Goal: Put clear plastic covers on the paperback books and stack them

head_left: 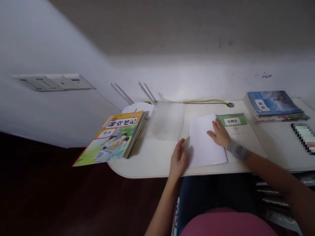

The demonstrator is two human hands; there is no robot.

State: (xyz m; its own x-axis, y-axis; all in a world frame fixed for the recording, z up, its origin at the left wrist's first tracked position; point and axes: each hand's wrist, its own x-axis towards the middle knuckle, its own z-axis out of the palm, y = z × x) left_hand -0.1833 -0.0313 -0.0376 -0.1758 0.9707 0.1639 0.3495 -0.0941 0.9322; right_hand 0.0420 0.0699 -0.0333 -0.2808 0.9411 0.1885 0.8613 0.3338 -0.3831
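A large white sheet (206,141) lies on the white desk (152,160), folded over the left half of a green-covered book (233,123). My right hand (219,133) rests flat on the sheet's right edge, fingers spread, next to the green cover. It wears a grey wrist band (238,150). My left hand (179,159) sits at the sheet's left edge, fingers together and slightly curved, touching the paper.
A thick orange and green workbook (113,137) overhangs the desk's left end. A stack of books (273,106) stands at the back right, a phone (305,136) near the right edge. A yellow cable (204,101) runs along the wall. Wall sockets (54,82) are at left.
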